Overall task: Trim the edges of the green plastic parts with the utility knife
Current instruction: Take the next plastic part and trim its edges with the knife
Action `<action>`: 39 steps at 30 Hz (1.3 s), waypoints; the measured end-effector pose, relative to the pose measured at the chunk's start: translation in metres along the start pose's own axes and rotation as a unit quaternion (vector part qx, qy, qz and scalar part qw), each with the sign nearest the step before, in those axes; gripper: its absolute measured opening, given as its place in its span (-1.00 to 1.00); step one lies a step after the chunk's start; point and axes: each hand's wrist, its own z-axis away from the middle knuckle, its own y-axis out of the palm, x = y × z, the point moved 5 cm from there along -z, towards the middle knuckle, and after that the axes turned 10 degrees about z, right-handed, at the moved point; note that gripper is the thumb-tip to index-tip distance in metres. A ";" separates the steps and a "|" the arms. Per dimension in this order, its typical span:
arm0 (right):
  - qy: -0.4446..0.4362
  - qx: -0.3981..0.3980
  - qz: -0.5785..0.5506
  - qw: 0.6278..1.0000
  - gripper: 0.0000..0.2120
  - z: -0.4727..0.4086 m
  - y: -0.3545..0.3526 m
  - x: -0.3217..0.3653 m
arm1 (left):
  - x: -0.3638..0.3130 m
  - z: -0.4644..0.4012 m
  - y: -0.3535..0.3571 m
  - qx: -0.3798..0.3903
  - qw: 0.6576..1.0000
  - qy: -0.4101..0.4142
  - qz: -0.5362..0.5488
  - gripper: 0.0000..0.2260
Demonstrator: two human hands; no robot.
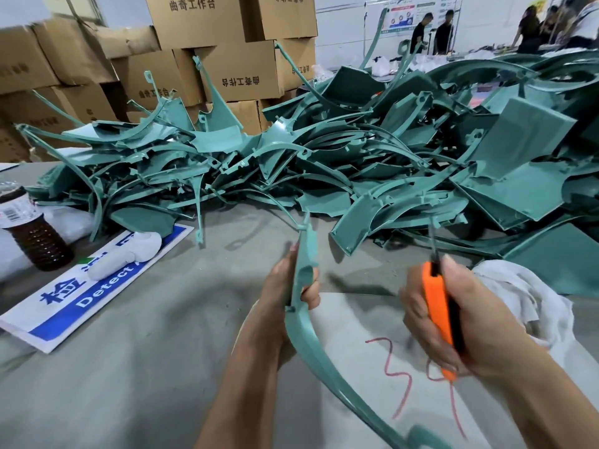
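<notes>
My left hand (285, 293) grips a long curved green plastic part (311, 345) near its upper end; the part arcs down toward the bottom edge of the head view. My right hand (453, 322) holds an orange utility knife (437, 306) upright, with its thin blade (432, 241) pointing up, well to the right of the held part and apart from it. A big pile of green plastic parts (324, 157) covers the far half of the grey table (146, 367).
A dark bottle (35, 231) and a blue-and-white sign (84, 286) with a white object on it lie at the left. A white cloth (531, 296) sits behind my right hand. Cardboard boxes (227, 69) stack behind the pile. People stand far right.
</notes>
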 end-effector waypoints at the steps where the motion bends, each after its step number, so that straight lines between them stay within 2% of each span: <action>1: -0.016 -0.073 0.091 0.993 -0.36 -0.001 -0.005 -0.002 | 0.004 -0.003 -0.001 -0.005 1.000 -0.013 -0.019 -0.47; 2: -0.036 -0.132 0.185 0.973 -0.39 -0.002 -0.007 -0.002 | 0.007 -0.003 0.003 0.007 0.999 -0.030 -0.022 -0.42; 4: -0.081 -0.201 0.332 0.918 -0.49 -0.002 -0.004 0.003 | 0.011 -0.002 0.009 0.016 0.997 -0.059 -0.054 -0.43; 6: -0.127 -0.217 0.442 0.861 -0.54 -0.002 0.004 0.006 | 0.015 -0.006 0.007 0.010 0.993 -0.058 -0.105 -0.51; 8: -0.158 -0.215 0.478 0.837 -0.56 0.001 0.008 0.007 | 0.016 -0.007 0.007 0.005 0.990 -0.048 -0.133 -0.54; 14: -0.193 -0.162 0.478 0.841 -0.64 -0.001 0.014 0.006 | 0.015 -0.006 0.007 0.023 0.990 -0.068 -0.123 -0.41; 19: -0.197 -0.163 0.474 0.843 -0.58 -0.002 0.017 0.005 | 0.020 0.009 0.023 0.094 0.983 -0.136 -0.083 -0.63; 27: -0.201 -0.193 0.446 0.850 -0.58 -0.003 0.017 0.006 | 0.023 0.017 0.032 0.135 0.975 -0.174 -0.026 -0.72; 34: -0.238 -0.242 0.523 0.782 -0.64 -0.004 0.019 0.008 | 0.029 0.014 0.030 0.174 0.959 -0.221 0.020 -0.83; 35: -0.239 -0.243 0.529 0.777 -0.66 -0.005 0.019 0.007 | 0.030 0.014 0.030 0.188 0.956 -0.226 0.019 -0.80; 37: -0.244 -0.251 0.536 0.768 -0.67 -0.006 0.018 0.007 | 0.032 0.016 0.033 0.228 0.943 -0.239 0.025 -0.59; 39: -0.243 -0.277 0.539 0.757 -0.67 -0.006 0.015 0.008 | 0.032 0.019 0.036 0.268 0.930 -0.248 0.040 -0.55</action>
